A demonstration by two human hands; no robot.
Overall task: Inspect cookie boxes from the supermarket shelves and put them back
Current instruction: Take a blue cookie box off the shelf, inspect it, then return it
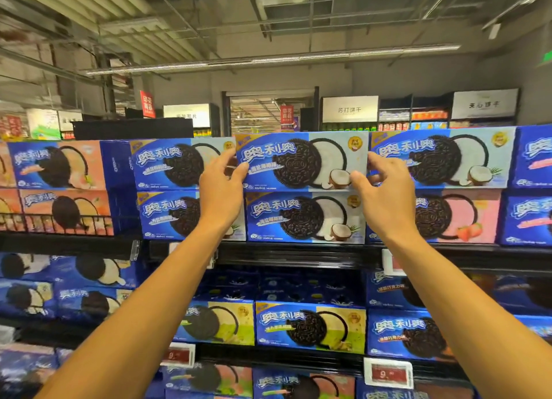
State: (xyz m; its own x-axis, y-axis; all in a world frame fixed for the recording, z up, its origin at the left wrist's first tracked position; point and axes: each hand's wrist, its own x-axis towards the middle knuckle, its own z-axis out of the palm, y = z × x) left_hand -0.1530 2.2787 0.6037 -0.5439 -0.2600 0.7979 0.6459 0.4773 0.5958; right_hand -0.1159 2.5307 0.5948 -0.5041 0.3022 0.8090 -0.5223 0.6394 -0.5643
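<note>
A blue cookie box with a coconut picture sits in the upper row of the top shelf, on top of an identical box. My left hand pinches its left end, thumb on the front and fingers behind the edge. My right hand pinches its right end the same way. The box stands upright, level with its neighbours, a matching coconut box on its left and another on its right.
Peach-coloured boxes fill the top shelf's left, a strawberry box and more blue boxes its right. The black shelf edge carries price tags. Lower shelves hold several more cookie boxes. Store aisles and signs lie behind.
</note>
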